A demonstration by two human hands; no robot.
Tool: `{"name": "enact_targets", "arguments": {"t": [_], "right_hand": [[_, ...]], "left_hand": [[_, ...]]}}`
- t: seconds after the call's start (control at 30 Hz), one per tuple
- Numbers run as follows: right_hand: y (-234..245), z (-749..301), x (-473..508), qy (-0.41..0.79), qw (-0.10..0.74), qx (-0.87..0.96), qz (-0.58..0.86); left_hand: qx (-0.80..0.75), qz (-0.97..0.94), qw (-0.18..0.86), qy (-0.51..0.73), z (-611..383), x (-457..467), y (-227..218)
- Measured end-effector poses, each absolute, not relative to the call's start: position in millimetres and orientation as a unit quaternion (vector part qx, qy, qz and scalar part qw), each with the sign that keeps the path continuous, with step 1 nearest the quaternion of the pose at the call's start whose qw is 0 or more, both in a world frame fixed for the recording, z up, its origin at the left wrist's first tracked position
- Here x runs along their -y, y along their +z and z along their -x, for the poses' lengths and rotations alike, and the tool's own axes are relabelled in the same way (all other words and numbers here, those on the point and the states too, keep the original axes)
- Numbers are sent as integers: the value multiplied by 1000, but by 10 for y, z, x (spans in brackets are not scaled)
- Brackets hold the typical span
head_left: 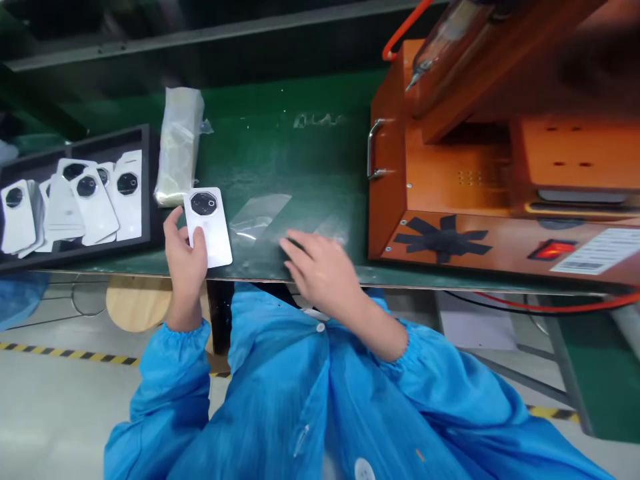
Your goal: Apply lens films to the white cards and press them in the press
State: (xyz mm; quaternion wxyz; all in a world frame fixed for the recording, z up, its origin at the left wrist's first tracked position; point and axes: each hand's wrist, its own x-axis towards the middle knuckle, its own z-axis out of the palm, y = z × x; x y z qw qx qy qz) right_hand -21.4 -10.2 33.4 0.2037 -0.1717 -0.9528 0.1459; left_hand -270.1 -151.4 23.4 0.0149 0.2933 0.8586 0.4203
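Note:
My left hand (pixel 183 257) grips a white phone back cover (pixel 210 225) with a round black camera ring, holding it just above the green bench top (pixel 300 160) near the front edge. My right hand (pixel 320 267) lies on the bench with fingers stretched out, touching a clear plastic film (pixel 260 217) that lies flat there. Both arms wear blue sleeves.
A black tray (pixel 145 143) at the left holds several more white back covers (pixel 90 203). A bundle of clear bags (pixel 179 143) lies beside it. An orange machine (pixel 500 180) with a handle and a lit red switch stands at the right. A wooden stool (pixel 135 303) shows below the bench.

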Motion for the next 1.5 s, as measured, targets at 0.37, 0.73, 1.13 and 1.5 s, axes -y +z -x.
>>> {"name": "enact_targets", "arguments": {"t": [0.37, 0.73, 1.13, 1.5], "right_hand": [[218, -138, -157, 161, 221, 958, 85], [213, -587, 51, 202, 286, 916, 195], [192, 147, -234, 252, 247, 894, 275], [126, 94, -235, 204, 250, 902, 286]], "left_hand": [[-896, -425, 34, 123, 2395, 1387, 508], [-690, -690, 117, 183, 2051, 678, 472], [-743, -608, 143, 240, 1890, 652, 471], [-734, -585, 146, 312, 1892, 604, 349]]}}
